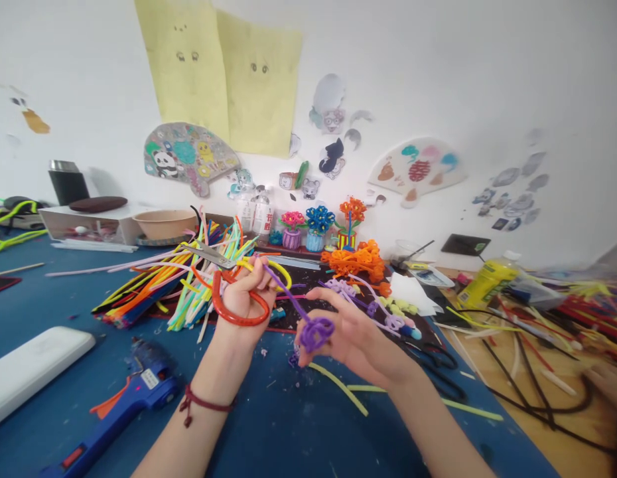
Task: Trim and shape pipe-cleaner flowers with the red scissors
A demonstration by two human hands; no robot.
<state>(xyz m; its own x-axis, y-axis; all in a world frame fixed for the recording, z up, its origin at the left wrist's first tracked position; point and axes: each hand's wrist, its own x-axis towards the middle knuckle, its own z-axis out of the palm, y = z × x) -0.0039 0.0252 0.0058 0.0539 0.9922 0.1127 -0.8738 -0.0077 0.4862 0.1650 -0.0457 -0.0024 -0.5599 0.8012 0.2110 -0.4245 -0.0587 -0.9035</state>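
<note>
the left hand (246,292) clasps partly covered scissors (216,257) and pinches the stem (288,291) of a purple flower (317,334), which obscures whether the right hand (358,338), loosely curled, grips it.

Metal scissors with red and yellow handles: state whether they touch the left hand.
Touching. The head view shows it: the scissors' red handle loop lies across the base of the left hand.

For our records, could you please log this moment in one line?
left hand: holds scissors, purple stem | right hand: at purple flower | nearby: glue gun
</note>
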